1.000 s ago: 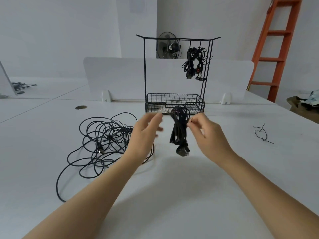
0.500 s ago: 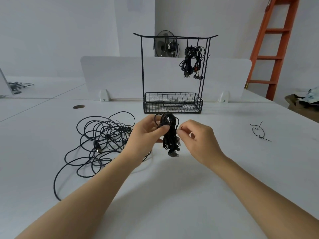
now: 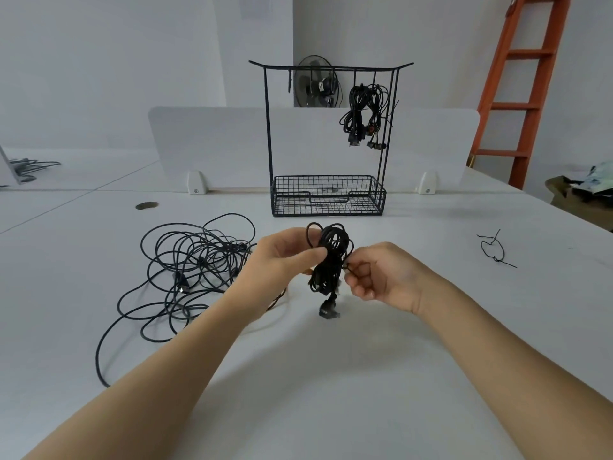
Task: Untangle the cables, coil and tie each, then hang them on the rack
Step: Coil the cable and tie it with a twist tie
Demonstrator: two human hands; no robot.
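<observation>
left hand (image 3: 285,257): fingers now clasp cable bundle (image 3: 331,257), loose a second ago | right hand (image 3: 381,277): fingers still pinch bundle's side | bundle hangs above tabletop (image 3: 331,376)

soft even overhead light, faint shadows, wide-angle bending at edges

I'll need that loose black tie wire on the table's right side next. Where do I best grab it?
Pinch the tie wire at its knotted loop, coming straight down from above: it lies flat on the table, and the loop probably gives more to grip than the thin tails.
</observation>
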